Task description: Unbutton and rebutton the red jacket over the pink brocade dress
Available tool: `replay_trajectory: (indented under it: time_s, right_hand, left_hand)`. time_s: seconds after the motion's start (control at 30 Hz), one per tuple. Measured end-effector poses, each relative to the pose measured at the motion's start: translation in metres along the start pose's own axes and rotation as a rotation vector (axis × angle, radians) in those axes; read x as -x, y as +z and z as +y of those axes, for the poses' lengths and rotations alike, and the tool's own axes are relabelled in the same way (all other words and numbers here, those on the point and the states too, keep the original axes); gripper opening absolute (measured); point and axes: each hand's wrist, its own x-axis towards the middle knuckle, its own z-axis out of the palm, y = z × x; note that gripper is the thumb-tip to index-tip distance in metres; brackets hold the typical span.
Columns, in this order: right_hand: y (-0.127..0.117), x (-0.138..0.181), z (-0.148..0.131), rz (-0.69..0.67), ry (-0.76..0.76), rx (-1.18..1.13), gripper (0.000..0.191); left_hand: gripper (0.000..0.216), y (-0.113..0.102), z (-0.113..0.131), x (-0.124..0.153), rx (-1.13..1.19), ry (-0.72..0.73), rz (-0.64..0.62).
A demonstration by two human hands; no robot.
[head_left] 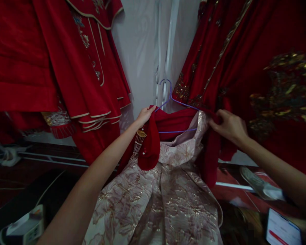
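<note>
Nearest the camera, my bare left forearm (81,190) slants up across the pale brocade dress (188,200), which sits between my arms on a purple hanger (177,101). My left hand (144,116) pinches the red cloth (149,151) at one shoulder, thumb and fingers closed over it. My right hand (229,126) has thumb and fingers drawn together on the cloth at the opposite shoulder, though the dimness hides how much is caught. I judge the step to be draping that cloth around the dress's shoulders; the next move calls for level hands and a gentle pull, so the neckline isn't dragged askew. I can't tell whether the hanger's hook catches anything behind it. The dress's hem runs out below, my forearm hides part of the skirt, gold trim (293,85) at right is blurred, and the phone (283,226) is cut off.
</note>
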Motion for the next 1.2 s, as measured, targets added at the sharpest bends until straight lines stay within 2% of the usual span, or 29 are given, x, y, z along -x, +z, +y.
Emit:
replay_trajectory:
  time_s: [0.1, 0.17, 0.23, 0.3, 0.4, 0.5, 0.6, 0.67, 0.73, 0.8, 0.83, 0.9, 1.03, 1.1, 1.2]
  right_hand:
    - [0.007, 0.0, -0.012, -0.104, 0.11, -0.142, 0.022]
    - [0.013, 0.0, -0.018, -0.056, 0.193, -0.289, 0.024]
    - [0.017, 0.002, -0.024, 0.053, 0.254, -0.453, 0.027]
    - [0.021, 0.003, -0.03, 0.07, 0.293, -0.61, 0.027]
    - [0.03, 0.004, -0.039, -0.06, 0.37, -0.818, 0.027]
    - [0.044, 0.004, -0.05, -0.036, 0.47, -0.929, 0.026]
    - [0.058, 0.007, -0.078, 0.036, 0.541, -0.994, 0.025]
    - [0.062, 0.01, -0.109, 0.025, 0.527, -1.031, 0.028]
    - [0.061, 0.014, -0.141, 0.002, 0.428, -1.029, 0.032]
    - [0.056, 0.016, -0.163, 0.034, 0.341, -1.005, 0.033]
    - [0.054, 0.017, -0.168, -0.002, 0.292, -1.022, 0.033]
    - [0.05, 0.018, -0.167, -0.046, 0.231, -1.064, 0.031]
    - [0.053, 0.029, -0.151, -0.081, 0.288, -1.091, 0.035]
    - [0.056, 0.038, -0.149, -0.113, 0.351, -1.08, 0.039]
    - [0.058, 0.045, -0.152, -0.202, 0.408, -1.128, 0.04]
  left_hand:
    - [0.038, -0.003, -0.001, 0.009, -0.331, 0.244, 0.038]
    - [0.03, -0.011, 0.0, 0.023, -0.633, 0.478, 0.067]
    - [0.035, -0.023, 0.002, 0.039, -0.92, 0.645, 0.072]
    - [0.045, -0.035, 0.003, 0.054, -1.147, 0.685, 0.043]
    - [0.05, -0.046, 0.005, 0.069, -1.317, 0.653, -0.012]
    - [0.042, -0.04, 0.006, 0.075, -1.276, 0.585, 0.037]
    - [0.028, -0.011, -0.001, 0.08, -1.179, 0.467, 0.124]
    - [0.024, 0.018, -0.01, 0.084, -1.145, 0.397, 0.091]
    - [0.026, 0.044, -0.019, 0.086, -1.082, 0.382, -0.03]
    - [0.028, 0.058, -0.024, 0.087, -0.987, 0.386, -0.091]
    - [0.026, 0.059, -0.025, 0.088, -0.928, 0.392, -0.112]
    - [0.02, 0.054, -0.024, 0.089, -0.796, 0.405, -0.112]
    - [0.022, 0.04, -0.022, 0.098, -0.613, 0.373, 0.09]
    - [0.025, 0.043, -0.023, 0.103, -0.599, 0.349, 0.125]
    - [0.025, 0.057, -0.026, 0.106, -0.608, 0.371, 0.1]
